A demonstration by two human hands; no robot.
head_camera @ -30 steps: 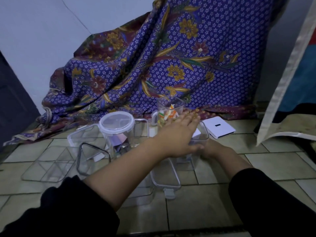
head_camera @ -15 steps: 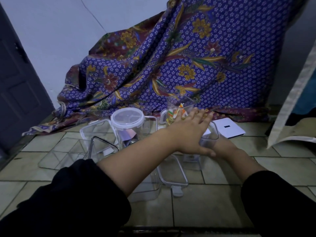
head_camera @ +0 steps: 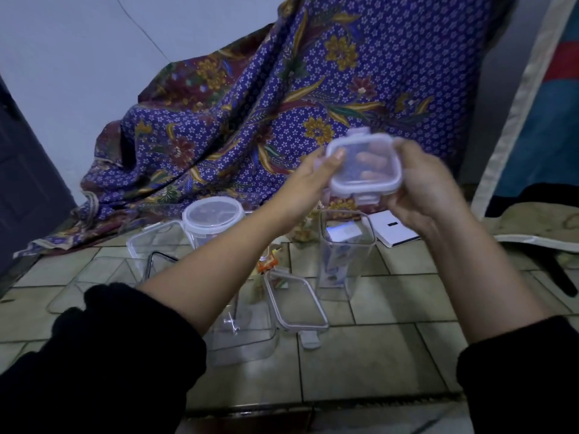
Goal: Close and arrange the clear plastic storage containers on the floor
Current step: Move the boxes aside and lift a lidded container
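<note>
Head view: square clear lid held in air above floor by both hands, well above tall open container. Left hand fingers closed on lid's left edge, thumb on top. Right hand fingers curled round right edge. Round-lidded container seen on tiled floor; rectangular lid laid flat nearby.

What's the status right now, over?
Both hands, left hand and right hand, gripping square lid in the air. Tall container below, open. Nothing in the way.
</note>
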